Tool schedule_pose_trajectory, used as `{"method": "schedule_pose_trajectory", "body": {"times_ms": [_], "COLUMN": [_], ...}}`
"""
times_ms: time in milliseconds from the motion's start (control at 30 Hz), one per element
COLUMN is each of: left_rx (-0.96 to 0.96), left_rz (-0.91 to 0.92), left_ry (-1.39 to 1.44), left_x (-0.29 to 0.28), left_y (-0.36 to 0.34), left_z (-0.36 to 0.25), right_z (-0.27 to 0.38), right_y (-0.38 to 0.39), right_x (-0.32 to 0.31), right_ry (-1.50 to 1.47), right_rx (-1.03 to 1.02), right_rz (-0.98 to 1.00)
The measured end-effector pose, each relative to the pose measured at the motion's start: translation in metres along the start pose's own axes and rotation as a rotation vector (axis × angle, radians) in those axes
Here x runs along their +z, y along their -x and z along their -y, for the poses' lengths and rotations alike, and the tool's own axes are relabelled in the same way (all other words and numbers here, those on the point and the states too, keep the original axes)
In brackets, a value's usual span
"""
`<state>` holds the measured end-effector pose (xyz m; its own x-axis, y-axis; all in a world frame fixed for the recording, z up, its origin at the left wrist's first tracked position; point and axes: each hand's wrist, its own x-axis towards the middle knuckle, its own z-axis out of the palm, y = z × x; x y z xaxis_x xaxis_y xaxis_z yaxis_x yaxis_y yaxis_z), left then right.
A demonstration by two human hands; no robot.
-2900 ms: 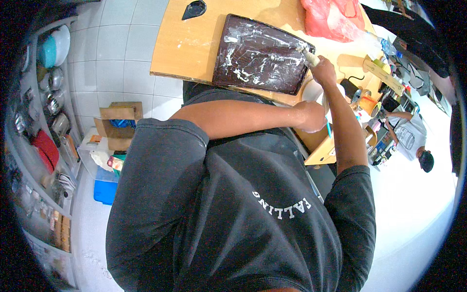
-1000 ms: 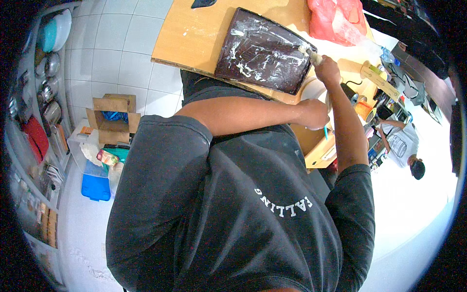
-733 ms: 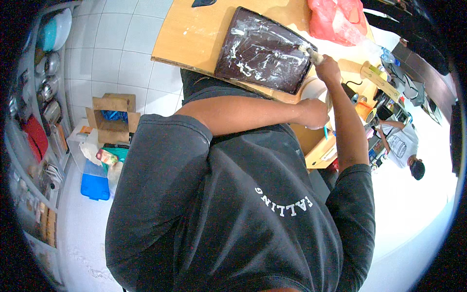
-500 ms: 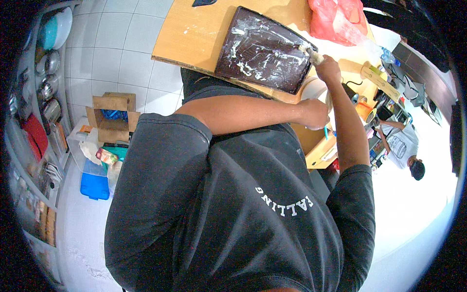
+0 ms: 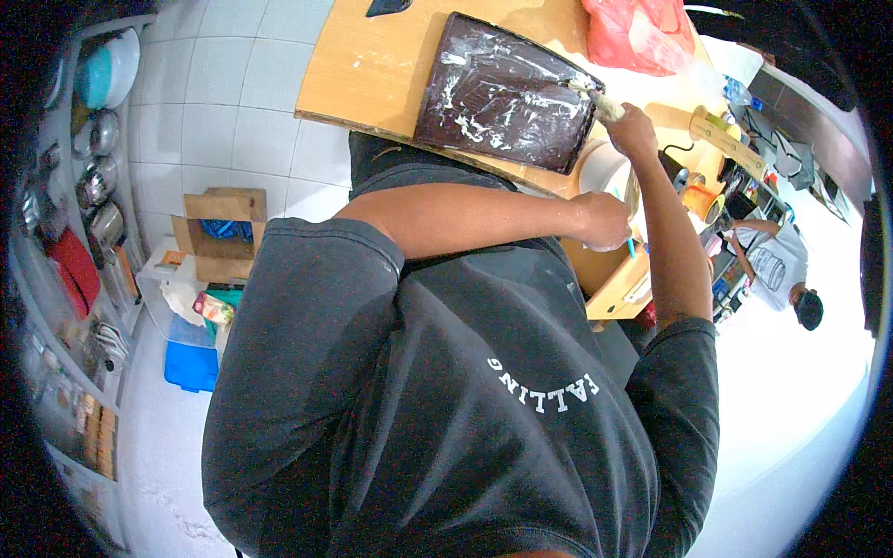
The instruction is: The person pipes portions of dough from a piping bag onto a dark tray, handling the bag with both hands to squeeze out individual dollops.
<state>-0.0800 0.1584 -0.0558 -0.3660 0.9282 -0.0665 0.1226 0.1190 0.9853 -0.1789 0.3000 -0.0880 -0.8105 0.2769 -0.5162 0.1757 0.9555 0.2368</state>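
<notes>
A dark rectangular baking tray (image 5: 507,102) lies on the wooden table, smeared with streaks of a whitish, greasy-looking substance. My right hand (image 5: 634,133) is closed around the handle of a pastry brush (image 5: 609,107). The brush's bristles, clotted with the pale substance, touch the tray near its right edge. Crossing in front of my body, my left arm reaches a white tub (image 5: 603,167) just below the tray's right corner. My left hand (image 5: 603,220) is closed at the tub's near side and seems to grip it; its fingertips are hidden.
A red plastic bag (image 5: 637,37) sits at the table's far right, near a water bottle (image 5: 738,93). An open drawer (image 5: 619,286) juts out below my left hand. A cardboard box (image 5: 221,237) stands on the floor at left. Another person (image 5: 777,265) is off to the right.
The brush and my right hand have shifted slightly, bringing the bristles a little further inward from the tray's right edge. My left hand stays by the tub. The whole view has moved slightly.
</notes>
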Motion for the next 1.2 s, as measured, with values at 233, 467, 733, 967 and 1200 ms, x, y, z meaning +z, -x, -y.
{"method": "schedule_pose_trajectory", "body": {"times_ms": [233,467,733,967,1200], "left_rx": [0.009,-0.108,-0.12,-0.1,-0.038], "left_rz": [0.003,0.011,0.006,0.091,0.135], "left_ry": [-0.003,0.1,0.073,0.043,-0.027], "left_x": [0.008,0.011,0.016,0.021,0.016], "left_y": [0.003,0.007,0.008,0.004,0.011], "left_z": [-0.004,-0.006,-0.009,-0.01,-0.014], "right_z": [-0.019,-0.02,-0.025,-0.032,-0.038], "right_y": [-0.003,0.004,0.011,0.024,0.036], "right_x": [0.009,0.008,0.005,0.004,0.003], "right_ry": [0.02,-0.017,-0.053,-0.119,-0.201], "right_rx": [0.004,0.064,0.072,0.124,0.131], "right_rz": [0.012,-0.037,-0.068,-0.112,-0.154]}}
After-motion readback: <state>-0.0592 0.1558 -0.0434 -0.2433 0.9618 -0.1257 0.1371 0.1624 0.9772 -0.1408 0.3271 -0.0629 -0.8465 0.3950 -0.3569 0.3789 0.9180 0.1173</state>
